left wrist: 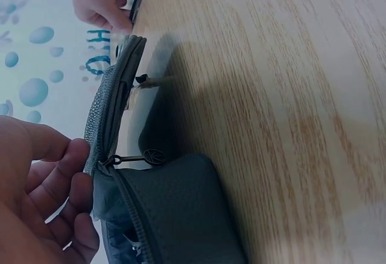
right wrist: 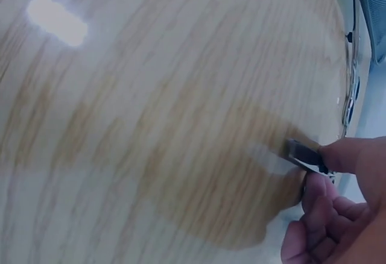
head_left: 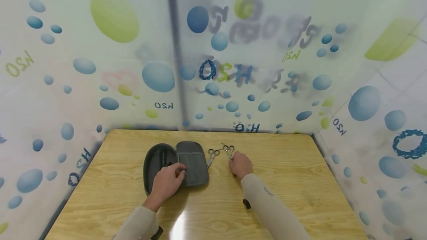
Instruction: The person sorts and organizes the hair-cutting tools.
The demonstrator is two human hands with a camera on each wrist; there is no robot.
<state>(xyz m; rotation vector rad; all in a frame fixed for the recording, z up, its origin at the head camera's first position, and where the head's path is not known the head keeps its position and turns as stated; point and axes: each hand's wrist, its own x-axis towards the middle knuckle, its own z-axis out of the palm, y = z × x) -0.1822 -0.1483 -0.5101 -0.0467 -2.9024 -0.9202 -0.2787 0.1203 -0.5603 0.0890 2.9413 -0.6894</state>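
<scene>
A dark grey zip case lies spread on the table, a mesh pocket on its right half. In its deeper left half is a black item, partly hidden by my left hand. My left fingers are loosely curled over the fold between the halves, the fingertips against the mesh edge in the left wrist view. Right of the case, my right hand pinches silver scissors by the blades, handles pointing away; a blade end shows past the thumb. Another pair of scissors lies beside the case.
The wooden table meets a wall sheet printed with blue and green spots at its far edge. A zip pull hangs at the case's fold. Light glares off the tabletop near the front.
</scene>
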